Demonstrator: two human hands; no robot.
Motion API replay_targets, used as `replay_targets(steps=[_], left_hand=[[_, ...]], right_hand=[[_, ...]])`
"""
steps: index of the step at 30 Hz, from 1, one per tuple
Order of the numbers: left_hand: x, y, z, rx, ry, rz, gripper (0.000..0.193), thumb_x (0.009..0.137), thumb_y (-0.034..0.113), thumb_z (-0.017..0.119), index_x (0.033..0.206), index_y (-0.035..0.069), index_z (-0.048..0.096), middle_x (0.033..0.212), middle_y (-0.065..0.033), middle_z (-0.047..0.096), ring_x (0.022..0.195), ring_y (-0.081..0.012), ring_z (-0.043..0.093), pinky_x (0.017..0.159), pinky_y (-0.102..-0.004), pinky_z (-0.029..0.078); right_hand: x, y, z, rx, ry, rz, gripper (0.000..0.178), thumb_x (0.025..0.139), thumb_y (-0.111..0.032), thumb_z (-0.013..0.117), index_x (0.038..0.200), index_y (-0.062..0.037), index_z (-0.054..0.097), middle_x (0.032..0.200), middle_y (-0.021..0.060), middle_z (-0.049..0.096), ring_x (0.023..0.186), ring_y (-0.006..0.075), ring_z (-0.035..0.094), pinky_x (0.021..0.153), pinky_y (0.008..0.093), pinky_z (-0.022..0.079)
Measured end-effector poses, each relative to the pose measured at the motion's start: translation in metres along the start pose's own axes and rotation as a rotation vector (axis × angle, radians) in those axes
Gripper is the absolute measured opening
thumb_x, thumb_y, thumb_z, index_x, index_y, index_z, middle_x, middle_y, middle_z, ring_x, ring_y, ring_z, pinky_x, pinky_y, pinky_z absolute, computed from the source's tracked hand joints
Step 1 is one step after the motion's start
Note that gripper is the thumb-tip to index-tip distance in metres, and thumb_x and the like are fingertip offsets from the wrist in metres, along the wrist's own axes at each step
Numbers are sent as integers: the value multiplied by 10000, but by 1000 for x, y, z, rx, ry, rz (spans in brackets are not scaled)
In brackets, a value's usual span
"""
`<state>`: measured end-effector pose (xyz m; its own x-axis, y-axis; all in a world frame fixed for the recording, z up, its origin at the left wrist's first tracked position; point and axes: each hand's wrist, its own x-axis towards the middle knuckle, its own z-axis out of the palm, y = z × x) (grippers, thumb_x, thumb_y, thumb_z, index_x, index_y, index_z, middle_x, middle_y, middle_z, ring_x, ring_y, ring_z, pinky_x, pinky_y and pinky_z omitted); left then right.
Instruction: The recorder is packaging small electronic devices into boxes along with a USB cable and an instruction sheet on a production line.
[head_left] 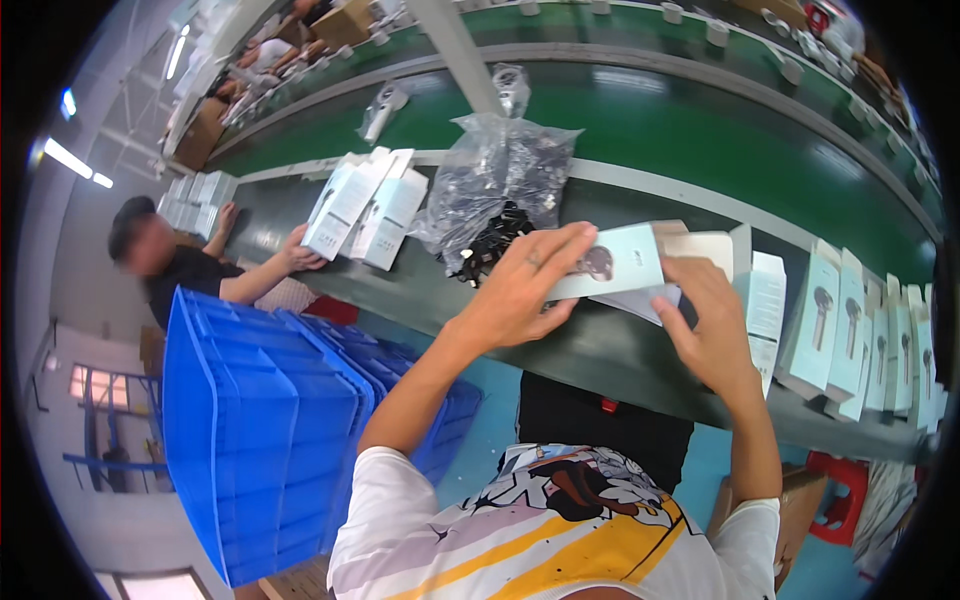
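I'm seeing the left hand [520, 290] gripping a pale box [612, 262], the right hand [712, 330] pinching its flap, above the desk [600, 350]

a factory packing line: green conveyor belt [700, 130], stacked blue crates [260, 420] (co-workers alongside), rows of boxes [850, 330].

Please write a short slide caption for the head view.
Both hands, left hand and right hand, hold a pale carton above the workbench.
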<state>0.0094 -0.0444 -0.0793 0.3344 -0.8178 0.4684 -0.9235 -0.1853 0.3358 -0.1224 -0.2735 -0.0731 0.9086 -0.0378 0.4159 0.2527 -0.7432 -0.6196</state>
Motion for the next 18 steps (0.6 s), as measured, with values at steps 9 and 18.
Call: replay_targets(steps=[9, 18], left_hand=[[-34, -32, -31, 150, 123, -185, 791, 708, 66, 706, 1426, 7, 378, 1374, -186, 466, 1208, -375, 483, 1035, -439, 385], [-127, -176, -139, 709, 181, -723, 667, 799, 205, 679, 1376, -16, 428, 1291, -243, 506, 1142, -432, 516, 958, -450, 435]], right_hand=[[-4, 5, -13, 351, 157, 163, 332, 882, -61, 548, 1203, 2, 605, 1229, 137, 601, 1097, 223, 590, 988, 338, 419], [-24, 14, 15, 414, -65, 194, 187, 894, -32, 549, 1050, 27, 633, 986, 132, 646, 933, 205, 631, 862, 300, 475]])
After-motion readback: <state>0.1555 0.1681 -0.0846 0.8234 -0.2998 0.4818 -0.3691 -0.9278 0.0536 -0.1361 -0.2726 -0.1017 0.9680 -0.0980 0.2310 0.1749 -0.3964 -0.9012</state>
